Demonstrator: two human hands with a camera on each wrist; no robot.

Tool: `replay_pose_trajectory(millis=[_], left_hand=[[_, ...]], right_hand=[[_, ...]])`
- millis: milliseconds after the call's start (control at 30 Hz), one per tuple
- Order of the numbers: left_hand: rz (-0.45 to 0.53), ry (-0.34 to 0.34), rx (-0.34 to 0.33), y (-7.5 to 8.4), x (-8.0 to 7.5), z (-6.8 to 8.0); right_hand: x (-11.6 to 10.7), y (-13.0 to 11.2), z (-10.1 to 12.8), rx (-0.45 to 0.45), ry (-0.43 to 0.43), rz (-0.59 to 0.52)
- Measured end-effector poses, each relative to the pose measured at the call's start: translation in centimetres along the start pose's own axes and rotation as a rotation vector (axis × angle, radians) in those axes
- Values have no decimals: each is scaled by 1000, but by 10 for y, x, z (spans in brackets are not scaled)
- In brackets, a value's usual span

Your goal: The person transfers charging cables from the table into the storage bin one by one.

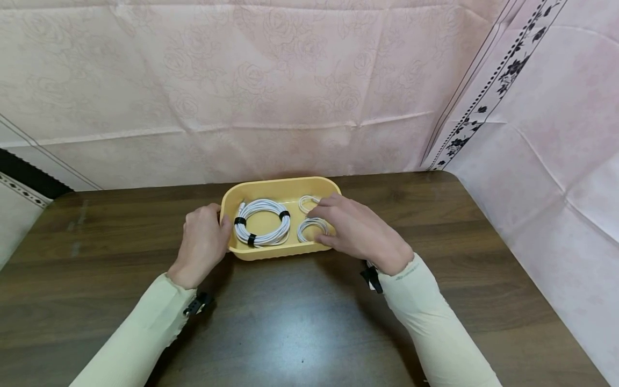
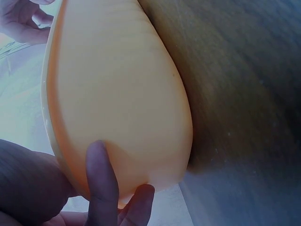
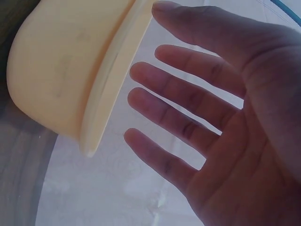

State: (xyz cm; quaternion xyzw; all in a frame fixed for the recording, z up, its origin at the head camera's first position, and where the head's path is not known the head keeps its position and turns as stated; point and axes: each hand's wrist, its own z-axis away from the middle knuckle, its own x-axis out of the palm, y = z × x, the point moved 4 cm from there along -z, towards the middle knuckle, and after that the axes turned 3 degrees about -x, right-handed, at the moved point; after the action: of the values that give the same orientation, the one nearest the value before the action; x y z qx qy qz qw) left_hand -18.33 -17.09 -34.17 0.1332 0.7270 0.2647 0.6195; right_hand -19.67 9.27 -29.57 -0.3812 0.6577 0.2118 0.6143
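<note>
Pale yellow sleeves (image 1: 145, 328) come in from the bottom of my head view, each with a black strap at the wrist, over the dark wood desk (image 1: 300, 328). My left hand (image 1: 202, 244) grips the left end of the yellow plastic tray (image 1: 278, 185), the fingers (image 2: 101, 183) curled against its outer wall. My right hand (image 1: 358, 228) reaches over the tray's right half with fingers (image 3: 174, 108) straight and spread, holding nothing; its tips lie on or just above the small white cable coil (image 1: 309, 228). A second small coil (image 1: 307, 203) sits just behind that one, and the large white cable coil (image 1: 262, 222), bound with three black ties, fills the left half. I judge the risks to be these: the small coils have no ties that I can see, so a careless pull could spring them loose or tangle the two together, and the light tray could slide if my left grip slackens. My right hand hides part of the small coils, so I cannot tell whether it touches them. Both wrist views show only the tray's outside, not the cables. Behind the desk hangs pink rose-patterned cloth (image 1: 290, 80).
</note>
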Motion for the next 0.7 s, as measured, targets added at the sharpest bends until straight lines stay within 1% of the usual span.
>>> replay_pose_trajectory(millis=[233,467,700], left_hand=[[7,-10,-7,0,0,0],[9,2,5,1,0,0],[23,-11,-8,0,0,1]], right_hand=[[-1,2,4,12,0,2],[-2,3,10,20,2,11],[-2,3,12,12,-4,24]])
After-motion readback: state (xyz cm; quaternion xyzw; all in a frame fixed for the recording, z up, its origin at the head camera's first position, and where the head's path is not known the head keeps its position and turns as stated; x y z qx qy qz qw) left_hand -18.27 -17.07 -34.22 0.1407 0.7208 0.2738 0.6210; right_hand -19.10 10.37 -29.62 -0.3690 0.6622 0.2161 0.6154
